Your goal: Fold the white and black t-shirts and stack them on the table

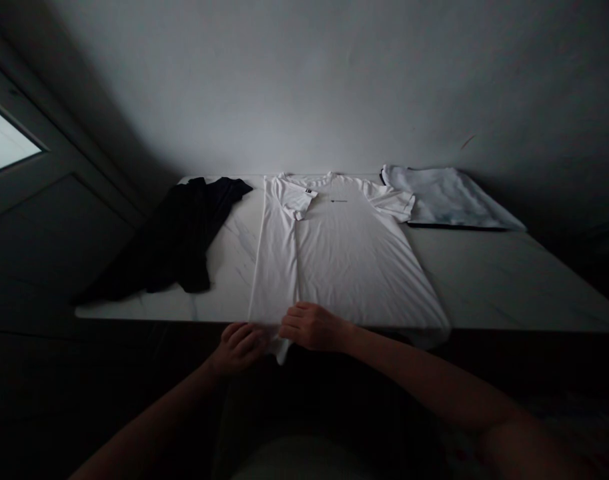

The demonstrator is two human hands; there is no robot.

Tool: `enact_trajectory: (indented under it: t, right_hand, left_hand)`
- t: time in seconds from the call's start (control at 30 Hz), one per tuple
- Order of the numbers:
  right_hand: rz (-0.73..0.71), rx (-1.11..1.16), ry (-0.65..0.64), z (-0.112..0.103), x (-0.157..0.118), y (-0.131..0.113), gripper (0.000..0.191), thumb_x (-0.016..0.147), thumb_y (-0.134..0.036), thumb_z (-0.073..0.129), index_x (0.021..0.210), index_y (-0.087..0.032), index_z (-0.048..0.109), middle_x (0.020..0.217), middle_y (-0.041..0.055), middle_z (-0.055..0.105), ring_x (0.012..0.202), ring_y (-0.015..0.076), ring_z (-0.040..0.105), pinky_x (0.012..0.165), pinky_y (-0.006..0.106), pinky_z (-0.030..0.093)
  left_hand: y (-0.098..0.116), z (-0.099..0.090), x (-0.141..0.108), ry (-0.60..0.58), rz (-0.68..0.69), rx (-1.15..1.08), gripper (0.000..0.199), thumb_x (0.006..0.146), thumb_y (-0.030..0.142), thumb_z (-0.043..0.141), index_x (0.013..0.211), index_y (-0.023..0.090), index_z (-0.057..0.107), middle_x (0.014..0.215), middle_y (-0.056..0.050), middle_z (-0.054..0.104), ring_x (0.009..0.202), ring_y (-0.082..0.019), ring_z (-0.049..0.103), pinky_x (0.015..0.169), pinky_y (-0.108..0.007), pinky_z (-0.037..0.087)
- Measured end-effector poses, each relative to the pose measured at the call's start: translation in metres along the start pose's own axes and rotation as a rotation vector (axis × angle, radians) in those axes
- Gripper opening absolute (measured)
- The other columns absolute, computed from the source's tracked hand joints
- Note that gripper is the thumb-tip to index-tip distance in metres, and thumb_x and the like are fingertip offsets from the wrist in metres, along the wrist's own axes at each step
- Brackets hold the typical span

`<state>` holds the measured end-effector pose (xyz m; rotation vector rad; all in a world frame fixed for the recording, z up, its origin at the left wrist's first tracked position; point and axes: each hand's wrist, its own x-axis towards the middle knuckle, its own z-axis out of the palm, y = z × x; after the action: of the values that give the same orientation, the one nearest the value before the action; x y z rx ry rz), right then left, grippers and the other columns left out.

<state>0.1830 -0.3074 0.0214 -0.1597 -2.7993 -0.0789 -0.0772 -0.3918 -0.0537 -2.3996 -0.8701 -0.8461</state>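
White shirt [354, 260] laid on the tabletop [509, 287], collar at the far side beside the wall [334, 80], hem at the near edge. This orientation puts the hem within reach of both hands. The left side of the shirt is turned inward as a long strip [274, 267], with its short sleeve [297, 202] lying on top and pointing right, so that it does not stick out past the left border. The opposite sleeve [397, 202] is spread to the right and meets the left part of a pale cloth [449, 197], which lies flat with a dark border along its near side.

The left hand [241, 343], fingers curled and nearly closed, grips the left part of the hem just off the near edge. The right hand [311, 327], also closed, pinches the hem close to the inner border of the strip; its thumb is hidden. With 2 grips side by side, the layers are probably kept together and the strip straight. A small tip of fabric [283, 353] hangs between the hands, and the right hem corner droops over the edge unheld.

A dark garment [174, 240] lies at the left, apart from the shirt; its exact form cannot be told in the dim light.
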Motion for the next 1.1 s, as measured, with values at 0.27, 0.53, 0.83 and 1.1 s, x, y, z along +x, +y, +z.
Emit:
enact_trajectory:
  t: [0.27,0.53,0.83,1.1]
  right_hand:
    - [-0.072,0.014,-0.006,-0.003,0.003,-0.004,0.014,0.096,-0.025,0.052,0.086,-0.020,0.060,0.075,0.0015,0.060,0.074,0.0177,0.050,0.066,0.032,0.033]
    - [-0.263,0.042,0.004,-0.001,0.002,-0.005,0.022,0.101,-0.017,0.048,0.086,-0.023,0.062,0.079,-0.0010,0.063,0.072,0.0141,0.053,0.064,0.030,0.033]
    - [0.017,0.254,-0.126,-0.016,0.022,0.012,0.024,0.097,-0.036,0.056,0.109,-0.020,0.069,0.118,0.0086,0.068,0.106,0.0213,0.060,0.093,0.037,0.045]
    - [-0.022,0.281,-0.251,-0.013,0.012,0.015,0.066,0.086,-0.038,0.073,0.145,-0.021,0.048,0.162,0.0133,0.029,0.149,0.0371,0.023,0.119,0.059,0.020]
  left_hand:
    - [0.052,0.020,0.000,-0.012,-0.425,-0.136,0.032,0.084,0.016,0.048,0.114,0.023,0.055,0.096,-0.008,0.066,0.099,-0.024,0.059,0.089,-0.042,0.046]
    - [0.053,-0.007,-0.011,0.031,-0.369,-0.230,0.022,0.096,0.021,0.043,0.112,0.024,0.058,0.076,-0.003,0.064,0.066,-0.018,0.060,0.055,-0.029,0.051]
    - [0.018,-0.052,0.021,-0.135,-0.073,-0.194,0.024,0.097,0.016,0.040,0.102,0.020,0.063,0.082,-0.005,0.071,0.075,-0.017,0.067,0.064,-0.028,0.057]
    - [-0.115,0.013,0.179,-0.434,-0.359,-0.149,0.035,0.098,0.029,0.043,0.129,0.021,0.058,0.123,-0.009,0.066,0.115,-0.024,0.060,0.095,-0.041,0.053]
